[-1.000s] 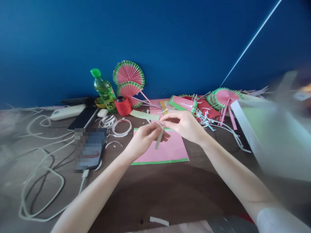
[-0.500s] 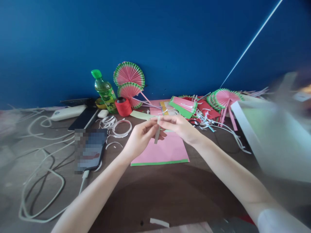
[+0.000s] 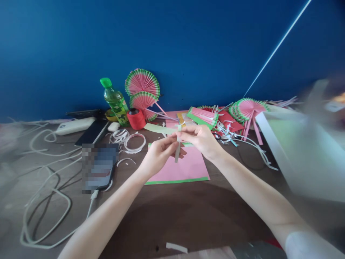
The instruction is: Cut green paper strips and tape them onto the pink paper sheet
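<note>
A narrow pale strip (image 3: 177, 154) hangs upright between my hands, over a pink sheet (image 3: 175, 172) with green edges. My left hand (image 3: 159, 154) pinches it from the left, fingers closed. From the right, the fingertips of my right hand (image 3: 201, 139) grip its upper part, where a thin white bit curls off. The two hands are close together. Behind them on the desk lies a pale green strip (image 3: 155, 128), its right end close to my fingers.
Left are a phone (image 3: 101, 167), cables, clear tape rings (image 3: 135, 142), a red thread spool (image 3: 136, 119) and a green-capped bottle (image 3: 115, 99). Folded pink-green fans (image 3: 142, 83) lean at the wall. Right are paper scraps, more fans (image 3: 249, 109) and a white box (image 3: 304, 158).
The pale strip has shifted slightly right and now shows more length above and below the fingers. My right hand has moved a little up and right along its top.
</note>
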A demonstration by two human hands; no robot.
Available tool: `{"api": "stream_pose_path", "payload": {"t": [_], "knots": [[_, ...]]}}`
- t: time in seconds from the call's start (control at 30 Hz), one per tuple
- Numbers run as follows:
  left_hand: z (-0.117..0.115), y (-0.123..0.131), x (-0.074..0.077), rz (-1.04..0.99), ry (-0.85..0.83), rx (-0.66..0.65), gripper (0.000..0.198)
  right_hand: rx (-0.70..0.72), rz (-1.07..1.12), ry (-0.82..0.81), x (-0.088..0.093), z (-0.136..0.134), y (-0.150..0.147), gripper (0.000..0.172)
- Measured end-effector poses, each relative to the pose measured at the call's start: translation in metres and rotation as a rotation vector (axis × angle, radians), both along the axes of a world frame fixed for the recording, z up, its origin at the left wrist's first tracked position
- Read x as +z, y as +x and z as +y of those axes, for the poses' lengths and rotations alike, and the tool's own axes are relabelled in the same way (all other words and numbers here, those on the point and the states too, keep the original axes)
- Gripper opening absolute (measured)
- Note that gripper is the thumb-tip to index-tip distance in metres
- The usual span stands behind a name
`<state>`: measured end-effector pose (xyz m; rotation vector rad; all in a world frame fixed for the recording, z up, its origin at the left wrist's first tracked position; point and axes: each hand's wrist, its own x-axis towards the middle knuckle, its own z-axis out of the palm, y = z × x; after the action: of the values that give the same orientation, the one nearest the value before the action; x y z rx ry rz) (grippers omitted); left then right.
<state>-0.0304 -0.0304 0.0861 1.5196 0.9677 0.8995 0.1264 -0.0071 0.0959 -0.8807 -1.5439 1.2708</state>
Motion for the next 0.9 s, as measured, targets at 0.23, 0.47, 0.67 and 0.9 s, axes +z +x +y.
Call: {"api": "stream_pose_path", "payload": {"t": [0.23, 0.47, 0.67, 0.9], "knots": [[0.003, -0.002, -0.003, 0.048, 0.038, 0.001, 0.025, -0.036, 0.061, 0.011, -0.001, -0.004, -0.006, 0.017], [0.011, -0.013, -0.004, 0.189, -0.037, -0.162, 0.022, -0.066, 0.220, -0.038, -0.009, 0.006, -0.001, 0.021], [0.019, -0.023, -0.005, 0.354, 0.047, -0.185, 0.024, -0.079, 0.157, -0.056, -0.010, 0.008, -0.001, 0.022], [0.013, -0.010, -0.004, 0.186, 0.126, -0.003, 0.032, 0.044, 0.153, -0.104, -0.016, 0.006, -0.008, 0.025]]}}
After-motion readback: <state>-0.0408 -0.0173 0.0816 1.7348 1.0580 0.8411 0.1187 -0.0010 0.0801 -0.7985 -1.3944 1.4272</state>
